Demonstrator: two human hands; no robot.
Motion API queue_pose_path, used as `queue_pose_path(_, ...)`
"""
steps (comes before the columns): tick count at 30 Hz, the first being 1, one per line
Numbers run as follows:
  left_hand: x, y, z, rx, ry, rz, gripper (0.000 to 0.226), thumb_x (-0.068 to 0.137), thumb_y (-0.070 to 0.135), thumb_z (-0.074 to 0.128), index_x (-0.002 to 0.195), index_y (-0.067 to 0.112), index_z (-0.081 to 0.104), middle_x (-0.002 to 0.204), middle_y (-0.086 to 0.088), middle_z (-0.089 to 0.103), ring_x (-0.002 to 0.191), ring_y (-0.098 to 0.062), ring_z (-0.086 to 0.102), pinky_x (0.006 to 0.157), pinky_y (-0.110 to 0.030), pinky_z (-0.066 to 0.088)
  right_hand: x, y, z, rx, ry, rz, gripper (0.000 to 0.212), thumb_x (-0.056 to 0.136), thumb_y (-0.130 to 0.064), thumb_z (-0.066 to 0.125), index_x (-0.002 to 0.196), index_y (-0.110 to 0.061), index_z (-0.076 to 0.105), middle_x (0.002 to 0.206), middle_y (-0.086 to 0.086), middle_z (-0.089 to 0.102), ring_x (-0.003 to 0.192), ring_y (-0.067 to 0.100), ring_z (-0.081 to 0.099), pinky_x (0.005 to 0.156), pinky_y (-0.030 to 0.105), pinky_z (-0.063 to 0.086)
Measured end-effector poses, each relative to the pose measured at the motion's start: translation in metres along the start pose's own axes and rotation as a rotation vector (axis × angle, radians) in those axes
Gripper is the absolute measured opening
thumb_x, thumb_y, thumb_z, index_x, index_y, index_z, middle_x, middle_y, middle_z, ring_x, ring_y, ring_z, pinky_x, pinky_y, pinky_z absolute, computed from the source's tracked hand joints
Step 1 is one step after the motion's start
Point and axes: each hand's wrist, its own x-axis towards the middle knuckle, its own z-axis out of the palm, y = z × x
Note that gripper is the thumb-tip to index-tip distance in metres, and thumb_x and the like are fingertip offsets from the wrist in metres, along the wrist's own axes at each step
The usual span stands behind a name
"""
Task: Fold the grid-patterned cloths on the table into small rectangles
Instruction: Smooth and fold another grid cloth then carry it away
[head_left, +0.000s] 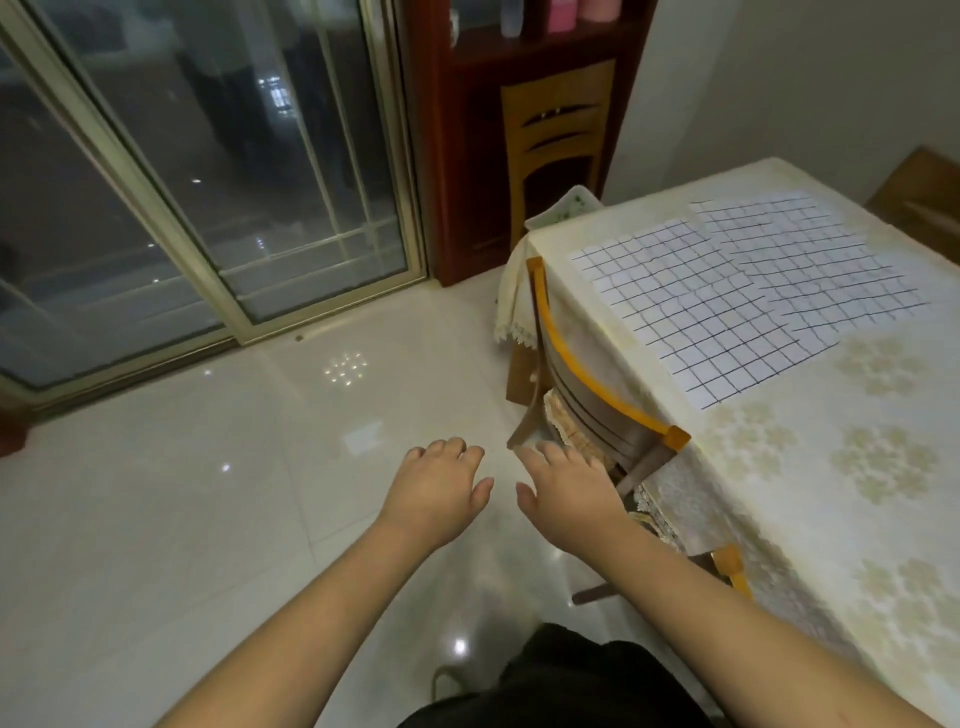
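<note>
Two white cloths with a dark grid lie flat and overlapping on the table (810, 499) at the right. The nearer cloth (691, 306) is spread toward the table's left edge. The farther cloth (810, 260) lies behind it, partly on top. My left hand (436, 493) and my right hand (566, 493) are stretched out over the floor, left of the table, palms down. Both hold nothing, with fingers slightly spread. Neither hand touches a cloth.
A wooden chair (597, 395) is pushed under the table's left side, just beyond my right hand. A second chair (558, 140) stands against a dark wooden cabinet (467, 156) at the back. Sliding glass doors (182, 182) fill the left. The tiled floor (208, 519) is glossy.
</note>
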Motion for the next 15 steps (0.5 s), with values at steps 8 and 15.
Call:
queue_pose_path(8, 0.127, 0.017, -0.019, 0.002, 0.018, 0.202, 0.046, 0.099, 0.045, 0.037, 0.134, 0.020, 0.051, 0.130, -0.001, 0.056, 0.121, -0.021, 0.051, 0.101, -0.037, 0.037, 0.076, 0.060, -0.036, 0.023, 0.188, 0.132, 0.049, 0.097, -0.041, 0.035, 0.142, -0.023, 0.045, 0.133, 0.004, 0.055, 0.120, 0.031, 0.054, 0.098, 0.042, 0.041)
queue_pose_path(15, 0.241, 0.041, -0.057, 0.029, 0.058, 0.330, 0.070, 0.083, 0.053, 0.009, 0.118, 0.022, 0.060, 0.115, 0.000, 0.062, 0.109, -0.021, 0.058, 0.093, -0.037, 0.043, 0.144, 0.129, -0.071, 0.104, 0.171, 0.276, 0.047, 0.096, -0.046, 0.038, 0.138, -0.024, 0.045, 0.136, 0.002, 0.051, 0.124, 0.027, 0.048, 0.100, 0.040, 0.035)
